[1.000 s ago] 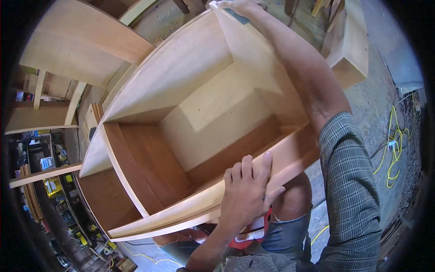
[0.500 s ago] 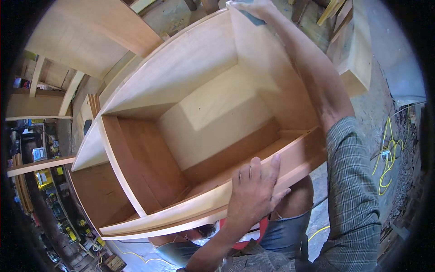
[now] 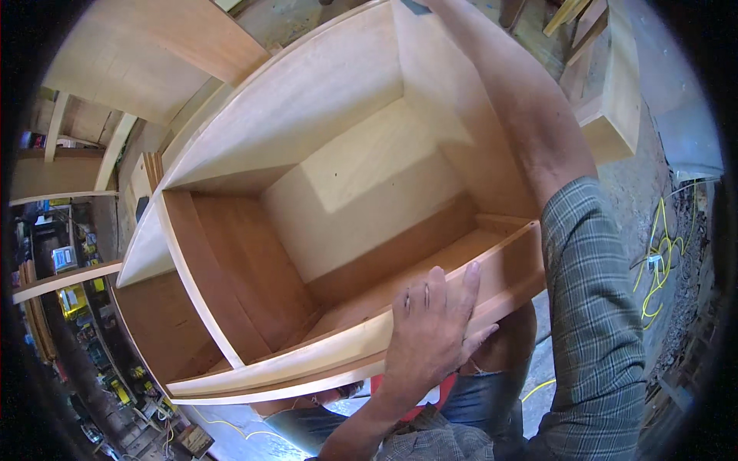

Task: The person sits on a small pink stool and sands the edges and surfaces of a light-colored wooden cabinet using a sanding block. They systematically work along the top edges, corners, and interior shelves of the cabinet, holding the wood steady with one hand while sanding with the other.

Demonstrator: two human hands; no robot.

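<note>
A large open wooden cabinet with a pale inner panel and reddish-brown dividers lies tilted before me. My left hand rests flat on its near rail, fingers stretched out and a little apart, holding nothing. My right arm reaches along the right side to the far corner. There my right hand is mostly cut off by the upper edge of the view. A corner of a grey-blue sheet, apparently sandpaper, shows beside it against the side panel's top edge; the fingers on it are hidden.
Another wooden piece stands at the right. A flat plywood panel and frame parts lie at the upper left. Shelves with tools and boxes line the left. A yellow cord lies coiled on the floor at the right.
My right hand and the sheet have shifted up, mostly out of view. The cabinet appears slightly higher and further left in the picture. My left hand stays on the near rail.
</note>
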